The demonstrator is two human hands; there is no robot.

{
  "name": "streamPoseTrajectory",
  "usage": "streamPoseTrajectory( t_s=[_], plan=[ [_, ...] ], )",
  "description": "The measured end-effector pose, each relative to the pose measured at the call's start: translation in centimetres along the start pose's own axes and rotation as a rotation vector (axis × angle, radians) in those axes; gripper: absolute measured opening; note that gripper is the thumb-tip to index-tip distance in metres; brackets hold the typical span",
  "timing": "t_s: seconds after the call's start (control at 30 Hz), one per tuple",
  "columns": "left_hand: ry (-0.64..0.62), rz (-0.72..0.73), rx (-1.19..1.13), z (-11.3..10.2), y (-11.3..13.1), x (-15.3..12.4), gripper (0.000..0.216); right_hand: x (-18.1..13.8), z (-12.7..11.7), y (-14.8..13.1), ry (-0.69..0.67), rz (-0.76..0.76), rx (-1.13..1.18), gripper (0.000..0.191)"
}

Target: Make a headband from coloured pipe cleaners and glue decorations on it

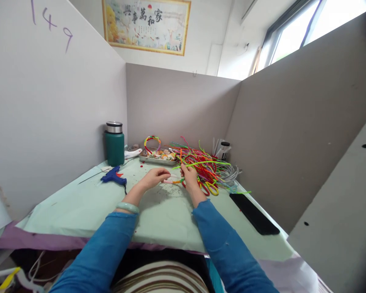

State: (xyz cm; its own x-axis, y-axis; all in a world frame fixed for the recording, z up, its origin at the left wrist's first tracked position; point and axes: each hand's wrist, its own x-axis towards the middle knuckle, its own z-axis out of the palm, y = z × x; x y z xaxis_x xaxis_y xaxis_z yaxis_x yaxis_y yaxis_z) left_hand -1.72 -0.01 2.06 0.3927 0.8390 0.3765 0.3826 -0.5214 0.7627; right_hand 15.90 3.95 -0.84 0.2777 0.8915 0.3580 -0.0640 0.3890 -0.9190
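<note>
Between my two hands, just above the table, is a band wrapped in coloured fuzzy stems (pixel 177 182), with pink, orange and green stretches showing. My left hand (pixel 156 178) pinches its pale end on the left. My right hand (pixel 189 176) is closed at the band's right side, its fingers around a bright green pipe cleaner (pixel 212 162) that sticks out to both sides. Part of the band is hidden behind the right hand. Just beyond lies a big heap of loose pipe cleaners (pixel 201 156), mostly red, orange, green and grey.
A metal tray (pixel 158 160) holds small decorations, with a multicoloured wrapped headband (pixel 145 142) standing at it. To the left are a blue glue gun (pixel 114 176) and a green flask (pixel 115 146). A flat black object (pixel 254 215) lies right. Grey partitions (pixel 183 101) enclose the table.
</note>
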Motion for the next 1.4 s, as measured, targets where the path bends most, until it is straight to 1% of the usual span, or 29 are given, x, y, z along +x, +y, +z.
streamPoseTrajectory(
  t_s=[0.1,0.23,0.3,0.4,0.47,0.63,0.73,0.83,0.93,1.07,1.2,1.4],
  plan=[
    [0.052,-0.003,0.101,0.1,0.1,0.0,0.037,0.0,-0.1,-0.2,0.001,-0.024,0.008,0.034],
    [0.155,0.027,0.111,0.0,-0.1,0.2,0.036,-0.1,-0.1,-0.7,-0.039,-0.011,0.06,0.033],
    [0.174,0.024,0.128,-0.1,-0.2,0.2,0.037,-0.2,0.0,-0.9,-0.047,-0.02,0.066,0.032],
    [0.173,-0.004,0.123,-0.2,-0.2,0.2,0.042,-0.4,0.1,-1.2,-0.05,-0.078,0.047,0.031],
    [0.162,-0.02,0.101,-0.1,0.1,0.1,0.043,-0.5,0.2,-1.3,-0.076,-0.11,0.039,0.031],
    [0.099,-0.039,0.021,0.1,0.5,-0.1,0.034,-0.7,0.4,-1.4,-0.166,-0.179,-0.021,0.03],
    [0.096,-0.051,-0.002,0.2,0.5,-0.1,0.033,-0.8,0.3,-1.5,-0.191,-0.214,-0.093,0.03],
    [0.091,-0.02,0.033,0.2,0.4,-0.1,0.034,-0.9,0.3,-1.5,-0.194,-0.236,-0.154,0.03],
    [0.084,0.031,0.127,0.3,0.2,-0.1,0.037,-1.0,0.3,-1.6,-0.193,-0.249,-0.177,0.03],
    [0.119,0.1,0.238,0.5,-0.3,0.0,0.038,-1.1,0.4,-1.7,-0.194,-0.246,-0.179,0.03],
    [0.116,0.161,0.263,0.7,-0.7,0.1,0.034,-1.2,0.4,-1.8,-0.202,-0.225,-0.149,0.03],
    [0.114,0.175,0.332,0.6,-0.7,0.2,0.033,-1.2,0.4,-1.8,-0.197,-0.22,-0.124,0.031]
  ],
)
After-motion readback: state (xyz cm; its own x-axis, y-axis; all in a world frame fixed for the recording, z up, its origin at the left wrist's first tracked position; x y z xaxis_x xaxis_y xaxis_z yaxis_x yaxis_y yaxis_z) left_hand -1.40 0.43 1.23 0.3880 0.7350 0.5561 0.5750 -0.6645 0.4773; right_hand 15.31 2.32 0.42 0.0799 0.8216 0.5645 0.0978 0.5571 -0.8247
